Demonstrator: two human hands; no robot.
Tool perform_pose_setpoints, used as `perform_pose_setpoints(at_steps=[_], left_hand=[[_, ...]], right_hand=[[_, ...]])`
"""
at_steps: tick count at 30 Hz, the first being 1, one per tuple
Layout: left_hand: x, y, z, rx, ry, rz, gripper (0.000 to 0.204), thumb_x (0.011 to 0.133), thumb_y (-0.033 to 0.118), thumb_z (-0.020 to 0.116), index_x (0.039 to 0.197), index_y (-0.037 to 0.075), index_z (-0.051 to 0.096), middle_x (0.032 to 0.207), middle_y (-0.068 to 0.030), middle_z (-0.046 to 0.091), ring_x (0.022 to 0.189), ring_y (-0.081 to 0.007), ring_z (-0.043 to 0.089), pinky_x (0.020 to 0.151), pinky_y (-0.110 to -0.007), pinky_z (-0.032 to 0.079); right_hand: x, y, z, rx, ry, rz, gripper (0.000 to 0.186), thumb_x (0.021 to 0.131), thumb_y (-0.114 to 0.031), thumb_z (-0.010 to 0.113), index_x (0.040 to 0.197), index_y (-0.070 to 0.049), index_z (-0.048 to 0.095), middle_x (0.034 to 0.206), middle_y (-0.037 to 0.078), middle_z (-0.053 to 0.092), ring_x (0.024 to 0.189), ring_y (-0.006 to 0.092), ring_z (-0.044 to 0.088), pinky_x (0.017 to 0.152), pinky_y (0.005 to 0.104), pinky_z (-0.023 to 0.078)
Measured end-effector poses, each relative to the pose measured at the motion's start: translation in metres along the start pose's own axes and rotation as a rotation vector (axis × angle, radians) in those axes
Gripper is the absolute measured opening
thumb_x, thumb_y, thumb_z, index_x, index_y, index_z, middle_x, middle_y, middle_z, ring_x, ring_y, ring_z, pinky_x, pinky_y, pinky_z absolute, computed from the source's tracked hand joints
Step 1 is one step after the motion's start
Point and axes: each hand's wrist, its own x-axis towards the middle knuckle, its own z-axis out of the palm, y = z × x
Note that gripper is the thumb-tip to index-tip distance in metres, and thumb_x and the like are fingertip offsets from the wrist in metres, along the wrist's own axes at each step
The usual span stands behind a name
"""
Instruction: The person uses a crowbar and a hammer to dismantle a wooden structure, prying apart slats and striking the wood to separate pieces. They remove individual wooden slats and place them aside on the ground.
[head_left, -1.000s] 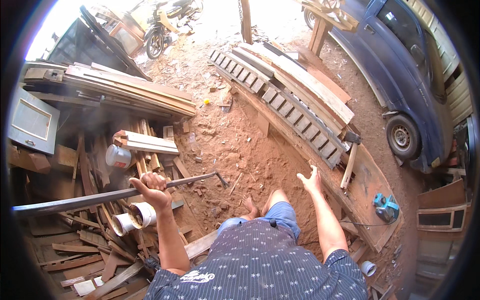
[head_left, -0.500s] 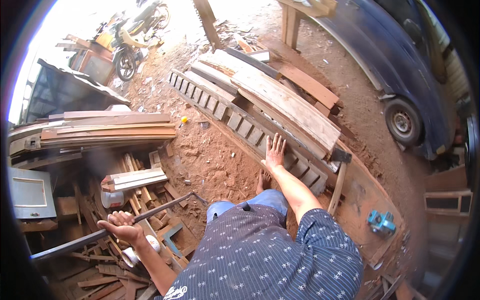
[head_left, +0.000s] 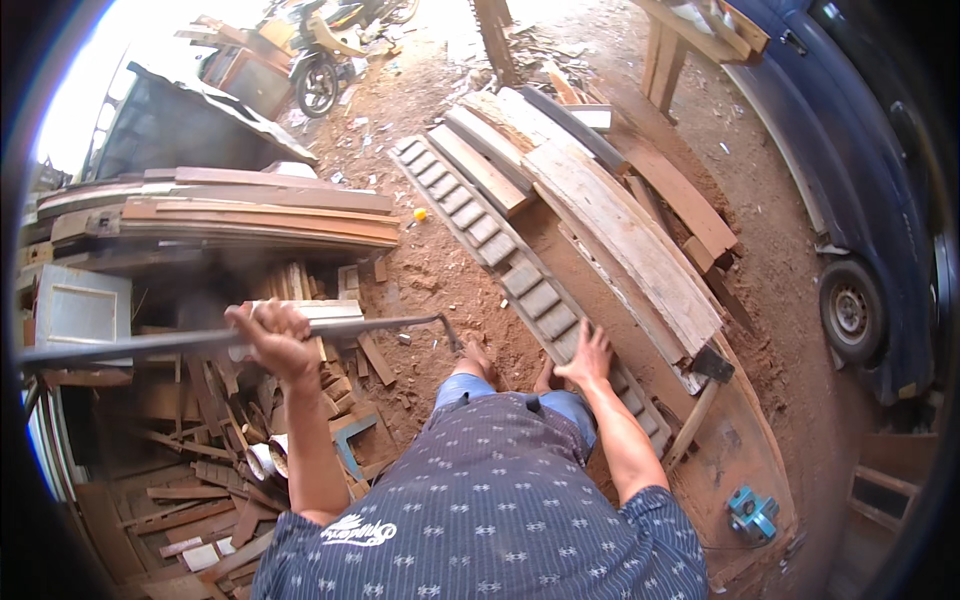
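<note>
My left hand (head_left: pixel 278 340) is closed round a long dark crowbar (head_left: pixel 385 323), raised over the scrap wood at the left. The crowbar lies nearly level, its bent tip near my feet. My right hand (head_left: pixel 590 357) lies across a long board with a row of raised blocks (head_left: pixel 530 286). Its thumb is on the near side and its fingers reach the far edge, seemingly gripping it. That board runs slantwise from beside my legs towards the back.
Right of the board are stacked planks (head_left: pixel 620 230) and a hammer (head_left: pixel 712 364) on a brown sheet. A blue power tool (head_left: pixel 752 515) sits lower right, near a dark blue vehicle (head_left: pixel 850 190). Stacked timber (head_left: pixel 260 215), scrap wood (head_left: pixel 215 500) and a motorcycle (head_left: pixel 318 85) are at the left.
The blocked board has come away from the stacked planks towards me, baring the brown sheet between them. My right hand went from spread flat to its edge. My left hand raised the crowbar.
</note>
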Motion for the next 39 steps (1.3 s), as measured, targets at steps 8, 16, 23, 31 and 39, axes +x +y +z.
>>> perform_pose_setpoints(at_steps=[8, 16, 23, 31, 39], left_hand=[[0.016, -0.023, 0.034, -0.091, -0.149, -0.085, 0.065, 0.102, 0.065, 0.039, 0.06, 0.018, 0.024, 0.052, 0.0048, 0.018, 0.042, -0.0089, 0.018, 0.041, -0.028, 0.018], [0.024, -0.033, 0.045, -0.129, -0.225, -0.146, 0.065, 0.101, 0.067, 0.038, 0.06, 0.018, 0.025, 0.052, 0.0044, 0.019, 0.042, -0.0097, 0.018, 0.041, -0.028, 0.019], [0.047, -0.024, 0.041, -0.103, -0.294, -0.114, 0.066, 0.1, 0.069, 0.035, 0.06, 0.017, 0.025, 0.05, 0.0043, 0.02, 0.04, -0.0093, 0.019, 0.04, -0.027, 0.02], [0.088, 0.013, 0.06, -0.135, -0.33, -0.026, 0.063, 0.097, 0.074, 0.031, 0.072, 0.016, 0.033, 0.054, 0.0037, 0.029, 0.039, -0.0088, 0.025, 0.038, -0.026, 0.023], [0.162, 0.039, 0.064, -0.09, -0.024, 0.153, 0.069, 0.091, 0.082, 0.026, 0.073, 0.016, 0.038, 0.056, 0.0021, 0.036, 0.04, -0.0079, 0.035, 0.037, -0.024, 0.025]], right_hand=[[-0.096, 0.085, 0.003, -0.065, 0.062, 0.121, 0.137, 0.046, -0.042, 0.095, 0.157, -0.014, 0.019, 0.148, 0.025, 0.035, 0.136, 0.0441, 0.038, 0.115, 0.056, 0.031], [-0.157, 0.181, 0.004, 0.066, 0.37, 0.133, 0.1, 0.073, -0.05, 0.081, 0.152, -0.007, 0.035, 0.156, 0.029, 0.026, 0.145, 0.0477, 0.027, 0.119, 0.0599, 0.022], [-0.155, 0.301, -0.029, -0.02, 0.401, 0.84, 0.074, 0.089, -0.04, 0.071, 0.149, -0.009, 0.04, 0.143, 0.024, 0.047, 0.131, 0.0437, 0.045, 0.109, 0.0522, 0.039], [-0.152, 0.313, -0.077, -0.178, 0.429, 0.762, 0.051, 0.081, -0.032, 0.071, 0.119, 0.0, 0.058, 0.116, 0.023, 0.061, 0.111, 0.04, 0.06, 0.095, 0.0523, 0.047], [-0.187, 0.234, -0.038, 0.311, 0.553, 0.968, 0.067, 0.082, -0.046, 0.07, 0.113, 0.013, 0.063, 0.11, 0.033, 0.067, 0.102, 0.0471, 0.065, 0.09, 0.0519, 0.05]])
